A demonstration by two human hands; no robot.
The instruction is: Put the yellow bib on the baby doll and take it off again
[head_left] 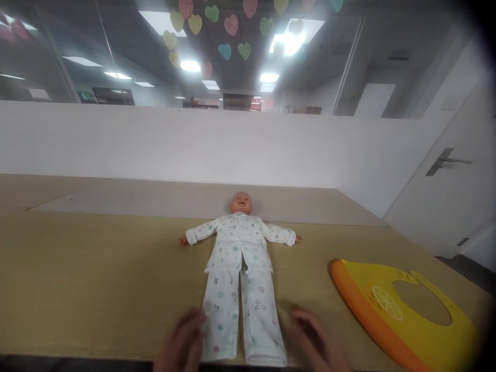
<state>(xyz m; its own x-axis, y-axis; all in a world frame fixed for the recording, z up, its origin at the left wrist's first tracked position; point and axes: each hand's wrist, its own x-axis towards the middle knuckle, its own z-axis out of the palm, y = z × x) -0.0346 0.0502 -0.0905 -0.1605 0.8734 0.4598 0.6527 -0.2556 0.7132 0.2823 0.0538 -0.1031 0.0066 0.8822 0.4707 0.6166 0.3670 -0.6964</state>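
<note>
A baby doll (pixel 241 203) lies on its back on the table, head toward the wall, arms spread out to both sides. It wears a white printed long-sleeved top (pixel 239 243) and matching white trousers (pixel 221 310) with small green and pink figures. My left hand (pixel 183 338), smeared by motion, is at the trouser leg on the left; whether it touches the cloth I cannot tell. On the other side, my right hand (pixel 315 338) hovers just off the right trouser leg, fingers loosely bent and apart. I see nothing held in either hand.
A yellow bib (pixel 360 276) with an orange pocket and a citrus-slice print lies to the right on the tan table (pixel 96 279). Behind the table rises a white wall (pixel 174 144) with glass above. A door handle (pixel 445 161) shows at right.
</note>
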